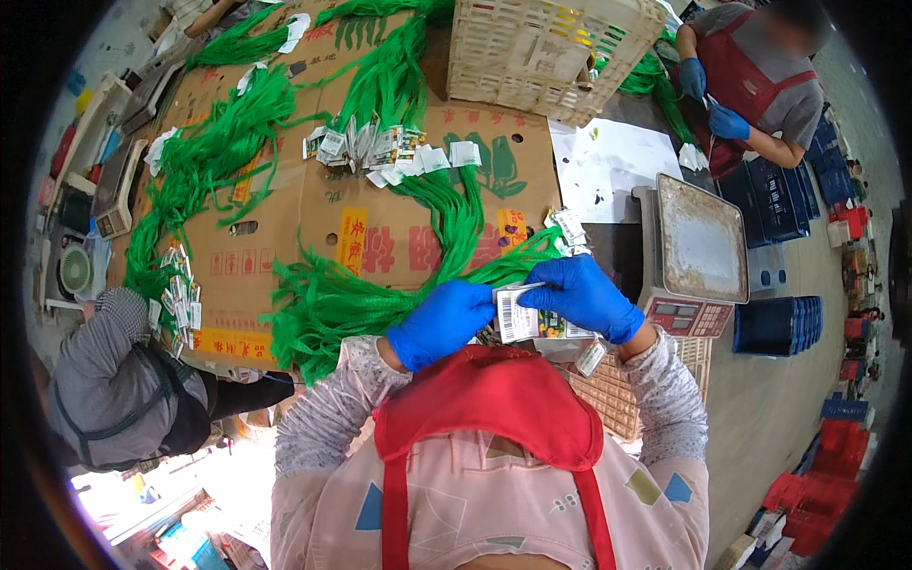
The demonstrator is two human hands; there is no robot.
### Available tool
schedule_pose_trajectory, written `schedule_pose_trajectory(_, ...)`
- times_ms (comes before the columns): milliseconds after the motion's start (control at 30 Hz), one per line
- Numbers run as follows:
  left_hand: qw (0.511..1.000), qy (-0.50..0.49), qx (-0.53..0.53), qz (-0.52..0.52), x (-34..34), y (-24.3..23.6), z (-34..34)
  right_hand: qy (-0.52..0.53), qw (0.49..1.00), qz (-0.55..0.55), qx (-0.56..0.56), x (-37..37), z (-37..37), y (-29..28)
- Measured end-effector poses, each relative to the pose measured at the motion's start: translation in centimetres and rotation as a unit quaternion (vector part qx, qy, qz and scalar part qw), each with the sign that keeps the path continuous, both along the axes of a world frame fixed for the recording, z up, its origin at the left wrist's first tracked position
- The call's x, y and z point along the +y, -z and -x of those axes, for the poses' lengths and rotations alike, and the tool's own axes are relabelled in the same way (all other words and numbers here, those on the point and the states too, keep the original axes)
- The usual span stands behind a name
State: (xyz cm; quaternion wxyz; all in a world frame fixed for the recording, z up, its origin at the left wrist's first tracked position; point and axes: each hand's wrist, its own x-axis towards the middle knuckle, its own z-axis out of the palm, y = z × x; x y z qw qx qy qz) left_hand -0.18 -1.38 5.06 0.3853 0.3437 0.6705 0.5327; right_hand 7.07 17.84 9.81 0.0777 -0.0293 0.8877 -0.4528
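Observation:
Both my hands wear blue gloves and meet just in front of my red apron. My left hand (439,324) is closed, its fingertips at the left edge of a white label with a barcode (517,317). The thumb and fingers of my right hand (591,296) pinch the same label near its top. Behind the label, more printed tags show partly, and I cannot tell whether they are joined to it. Green mesh net bags (323,309) lie just beyond my left hand, their strands running up to further white tags (568,228) past my right hand.
Flattened cardboard (304,199) covers the table, with more green nets (214,166) and a tag cluster (366,147). A cream plastic crate (546,57) stands at the far side. At right is a weighing scale (703,237). Co-workers stand at far right and lower left.

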Motion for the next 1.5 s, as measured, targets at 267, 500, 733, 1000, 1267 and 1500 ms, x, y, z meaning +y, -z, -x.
schedule_pose_trajectory(267, 0.995, 0.03, -0.089, -0.019, 0.2, -1.7, 0.2, 0.019, 1.0, 0.021, -0.007, 0.2, 0.3, 1.1)
schedule_pose_trajectory(500, 0.993, 0.049, -0.104, -0.032, 0.1, -0.9, 0.6, 0.023, 0.999, 0.031, -0.006, 0.2, 0.3, 1.4)
schedule_pose_trajectory(733, 0.991, 0.05, -0.117, -0.034, 0.0, -0.7, 0.7, 0.021, 0.999, 0.028, -0.021, 0.3, 0.3, 1.0)
schedule_pose_trajectory(1000, 0.986, 0.079, -0.141, -0.043, -0.1, -0.7, 1.0, 0.02, 0.998, 0.051, -0.036, 0.4, 0.3, 1.0)
schedule_pose_trajectory(1267, 0.977, 0.09, -0.192, 0.0, -0.2, -2.2, 1.0, 0.013, 0.998, 0.052, -0.043, 0.4, 0.4, 0.7)
schedule_pose_trajectory(1500, 0.974, 0.098, -0.203, 0.02, -0.3, -1.6, 1.1, 0.018, 0.998, 0.046, -0.044, 0.5, 0.4, 0.8)
